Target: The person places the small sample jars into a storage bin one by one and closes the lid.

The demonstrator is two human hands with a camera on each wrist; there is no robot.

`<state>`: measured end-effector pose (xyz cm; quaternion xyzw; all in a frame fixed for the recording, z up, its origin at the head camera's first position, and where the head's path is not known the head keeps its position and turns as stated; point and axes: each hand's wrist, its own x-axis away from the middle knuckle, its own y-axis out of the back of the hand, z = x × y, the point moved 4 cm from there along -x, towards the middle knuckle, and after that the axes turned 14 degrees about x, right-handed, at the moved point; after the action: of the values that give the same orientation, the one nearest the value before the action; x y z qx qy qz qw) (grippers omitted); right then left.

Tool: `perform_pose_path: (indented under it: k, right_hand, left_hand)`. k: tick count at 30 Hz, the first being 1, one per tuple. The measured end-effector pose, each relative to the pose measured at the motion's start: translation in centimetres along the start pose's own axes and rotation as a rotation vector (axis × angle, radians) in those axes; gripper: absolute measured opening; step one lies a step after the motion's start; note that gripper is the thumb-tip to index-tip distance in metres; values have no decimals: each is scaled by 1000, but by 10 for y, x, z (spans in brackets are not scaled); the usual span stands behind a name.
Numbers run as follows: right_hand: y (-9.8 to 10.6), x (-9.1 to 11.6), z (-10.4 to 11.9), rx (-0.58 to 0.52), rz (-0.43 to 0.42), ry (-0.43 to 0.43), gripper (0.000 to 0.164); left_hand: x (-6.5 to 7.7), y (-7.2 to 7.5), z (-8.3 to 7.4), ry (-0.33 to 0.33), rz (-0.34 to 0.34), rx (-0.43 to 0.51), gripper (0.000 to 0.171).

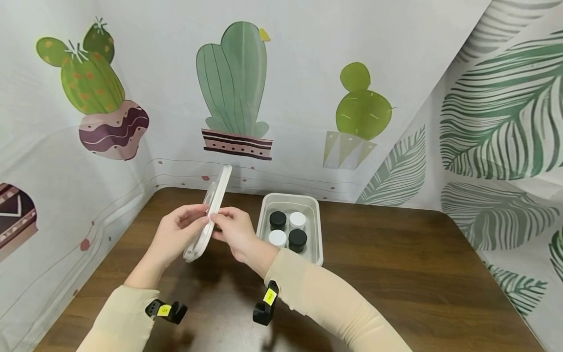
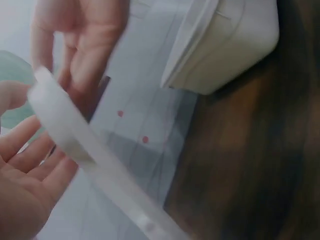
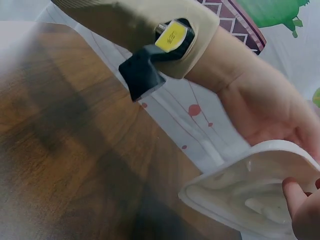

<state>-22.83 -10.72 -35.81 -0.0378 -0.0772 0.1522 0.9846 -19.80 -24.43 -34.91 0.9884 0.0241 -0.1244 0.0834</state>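
Note:
Both hands hold a white plastic lid (image 1: 214, 215) on edge above the left part of the table, its upper end leaning right. My left hand (image 1: 176, 232) grips it from the left, thumb near the rim. From the other side my right hand (image 1: 237, 232) pinches the rim, fingertips close to the left thumb. The lid (image 3: 235, 182) shows a hollow inner face in the right wrist view, the right hand (image 3: 306, 212) at that face. In the left wrist view the lid (image 2: 100, 152) appears edge-on and blurred, with the left hand (image 2: 25, 195) beside it.
Right of the hands stands an off-white rectangular container (image 1: 318, 230) holding black jars (image 1: 277, 219) and white-lidded jars (image 1: 297, 219). The brown wooden table (image 1: 396, 254) backs against a hanging cloth (image 1: 303, 93) printed with cacti. Black cameras are strapped on both wrists.

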Motion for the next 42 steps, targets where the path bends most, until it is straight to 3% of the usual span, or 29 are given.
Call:
perform_pose_path:
  k: [6,14,20,24,31,42]
  right_hand:
    - [6,0,3,11,-14,16,16]
    - [14,2,5,-8,26,37,22]
    - [18,2,4,-29,40,21,25]
    - [21,2,3,-32,42,11,29]
    - [29,-1,2,-2,58,6,43]
    - [47,-3,-2,119,74,-30,54]
  left_hand:
    - [-5,8,22,158,-16,-75,50]
    - [-10,28,55,348,-10,-15,65]
    - [-9,38,69,453,-7,61,70]
    - [-10,41,72,467,-33,121,66]
    - [-12,53,71,446,-143,207,60]
    - [-9,60,60,409,-144,348,60]
